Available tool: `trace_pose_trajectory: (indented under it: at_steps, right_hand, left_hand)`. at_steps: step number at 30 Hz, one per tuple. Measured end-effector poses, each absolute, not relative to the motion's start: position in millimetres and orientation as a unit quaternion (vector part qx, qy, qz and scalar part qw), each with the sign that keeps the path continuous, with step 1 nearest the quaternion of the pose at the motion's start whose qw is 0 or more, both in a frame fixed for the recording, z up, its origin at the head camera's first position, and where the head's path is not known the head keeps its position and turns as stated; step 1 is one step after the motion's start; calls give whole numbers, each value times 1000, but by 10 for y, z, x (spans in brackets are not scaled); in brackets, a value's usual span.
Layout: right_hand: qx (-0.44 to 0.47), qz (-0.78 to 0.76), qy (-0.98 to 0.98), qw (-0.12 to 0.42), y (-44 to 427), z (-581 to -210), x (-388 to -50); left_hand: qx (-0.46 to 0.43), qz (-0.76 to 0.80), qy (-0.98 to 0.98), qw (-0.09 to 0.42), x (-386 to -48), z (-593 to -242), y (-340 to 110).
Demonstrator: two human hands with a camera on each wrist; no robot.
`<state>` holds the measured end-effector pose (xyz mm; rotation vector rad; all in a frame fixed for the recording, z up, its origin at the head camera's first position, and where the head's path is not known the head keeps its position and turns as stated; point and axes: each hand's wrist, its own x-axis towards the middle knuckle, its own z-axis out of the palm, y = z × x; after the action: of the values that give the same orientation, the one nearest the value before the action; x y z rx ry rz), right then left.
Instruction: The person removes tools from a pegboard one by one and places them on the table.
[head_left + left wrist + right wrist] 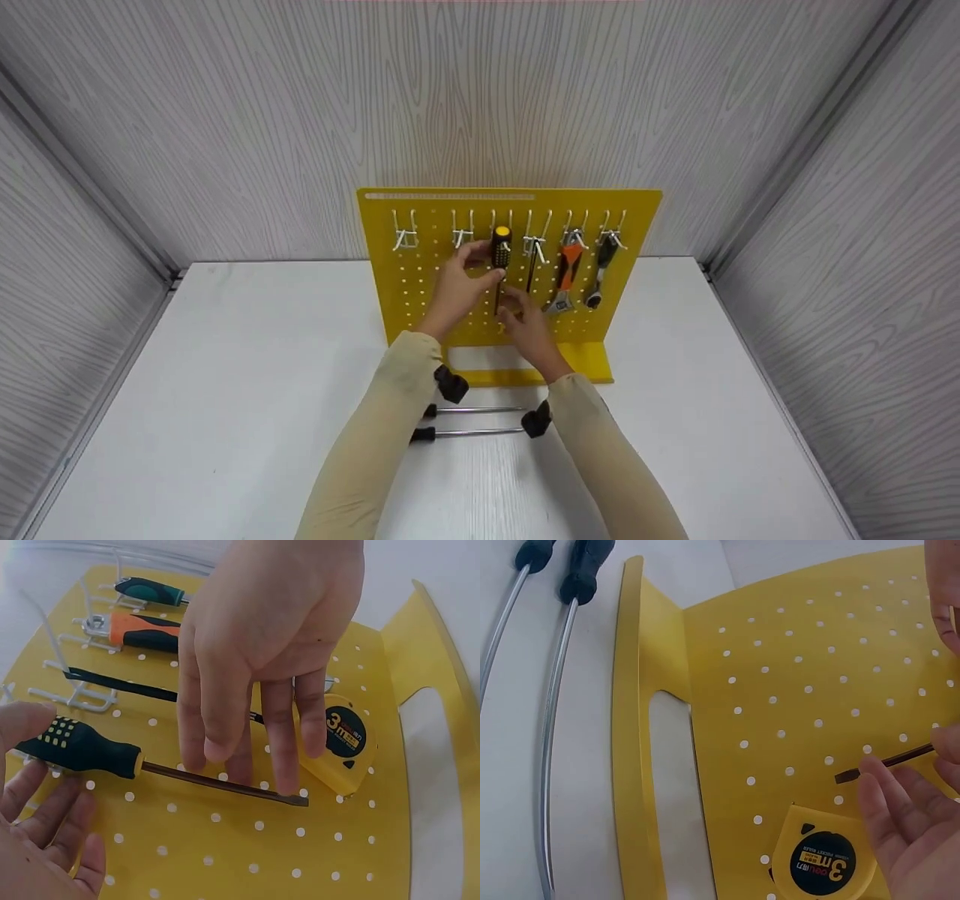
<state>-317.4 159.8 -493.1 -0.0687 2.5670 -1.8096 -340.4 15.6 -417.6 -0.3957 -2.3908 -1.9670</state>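
Observation:
My left hand holds a flat-blade screwdriver by its black, yellow-dotted handle at the third hook of a yellow pegboard. The blade points down the board. In the left wrist view the thumb lies on the handle, the other fingers beneath. My right hand is at the lower shaft, its fingers extended and touching or very close to it. Beside that hand a yellow tape measure hangs by a black strap; the hand hides it in the head view.
To the right hang an orange-and-black adjustable wrench and a ratchet wrench with a dark green handle. Two hooks stand at the left, one of them a double-wire hook. Two long screwdrivers lie on the white table before the board.

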Motion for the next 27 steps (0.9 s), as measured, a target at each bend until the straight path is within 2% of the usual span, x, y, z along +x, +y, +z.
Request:
trace_pose_trajectory:
  at_steps: [7,12,27]
  right_hand:
    - [-21,-559,829,14,1557,-4934,-3178]
    - [-18,-558,829,29,1556,-4958,-3168]
    - [-41,-569,821,24,1518,-5031,-3005]
  left_hand:
    - [-120,-635,-763,11,-3437,-4174,135]
    - [-110,-648,-753,-10,-3472,-4174,158]
    - [-107,-641,-760,-28,-3421,-4171,161]
